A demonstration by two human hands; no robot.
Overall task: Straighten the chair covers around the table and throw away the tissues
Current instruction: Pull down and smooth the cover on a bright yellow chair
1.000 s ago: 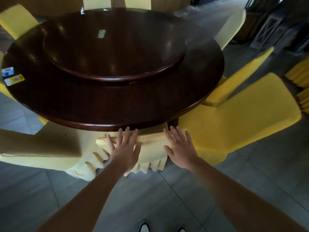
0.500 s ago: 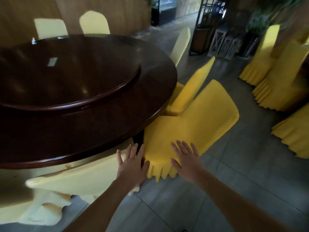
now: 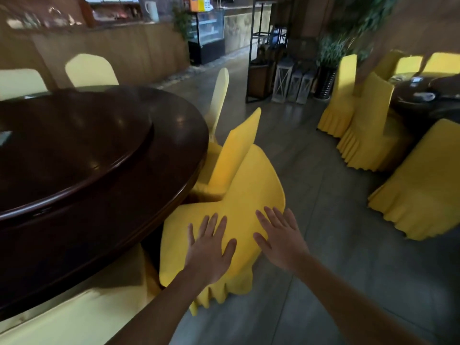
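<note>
A bright yellow chair cover drapes the chair nearest me, pushed in at the right side of the round dark wooden table. My left hand lies flat on the back of this cover with its fingers spread. My right hand rests flat on the same cover, a little to the right, fingers apart. Neither hand holds anything. A paler yellow covered chair stands at the lower left, under the table edge. No tissue is visible near my hands.
More yellow covered chairs ring the table on its right and far side. A second table with yellow chairs stands at the right. Grey tiled floor runs between them. A black shelf rack and plants stand behind.
I have turned right, away from the pale chair. Both hands left that chair's cover and now lie flat on the bright yellow chair beside it.
</note>
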